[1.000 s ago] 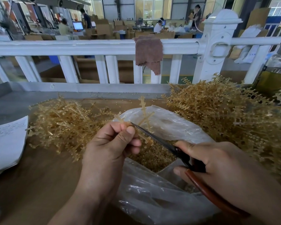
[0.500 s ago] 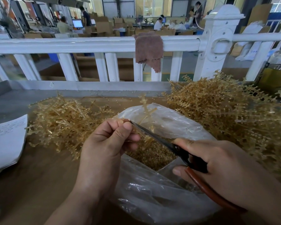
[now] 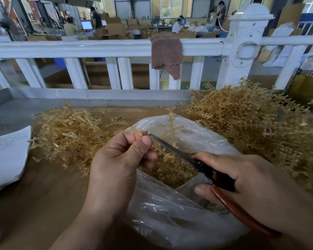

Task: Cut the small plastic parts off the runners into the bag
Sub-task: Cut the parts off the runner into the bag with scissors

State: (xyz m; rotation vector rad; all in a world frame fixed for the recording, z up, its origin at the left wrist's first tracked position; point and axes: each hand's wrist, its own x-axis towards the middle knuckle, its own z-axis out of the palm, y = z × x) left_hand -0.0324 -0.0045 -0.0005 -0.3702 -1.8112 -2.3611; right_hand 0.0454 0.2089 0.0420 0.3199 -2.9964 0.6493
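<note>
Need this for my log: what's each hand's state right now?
Left hand: pinches a plastic runner.
Right hand: grips the scissors.

Runner [image 3: 170, 121] in left hand [image 3: 114, 165] now tipped slightly further right over the bag [image 3: 202, 139].

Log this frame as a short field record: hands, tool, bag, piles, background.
Left hand: pinches a runner above the bag
Right hand: grips scissors, blade at that runner
Bag: clear plastic, open, cut parts inside
Left pile: runners, left of the bag
Right pile: larger heap of runners
Background: brown cloth draped over white rail
</note>
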